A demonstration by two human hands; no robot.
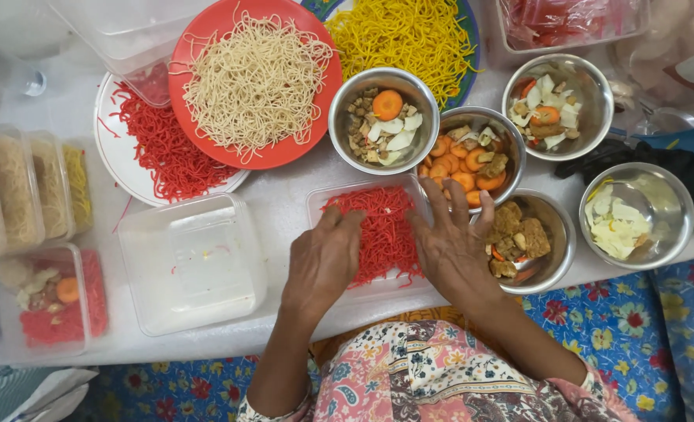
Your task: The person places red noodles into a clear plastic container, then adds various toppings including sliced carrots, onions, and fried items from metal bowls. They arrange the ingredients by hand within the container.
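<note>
My left hand [325, 259] and my right hand [452, 248] rest with spread fingers on either side of a heap of red noodles [381, 227] in a clear plastic container [319, 201]. Both hands touch the noodles and press them from the sides. Neither hand lifts anything. A steel bowl of fried brown pieces [554, 254] sits just right of my right hand, partly under it.
An empty clear container [193, 262] lies at left. A red plate of pale noodles [257, 78], white plate of red noodles [159, 152] and yellow noodles [401, 35] sit behind. Steel bowls of carrot slices [472, 160], mixed vegetables [384, 117] [546, 105] and cabbage [636, 215] stand at right. Filled containers [38, 301] line the left edge.
</note>
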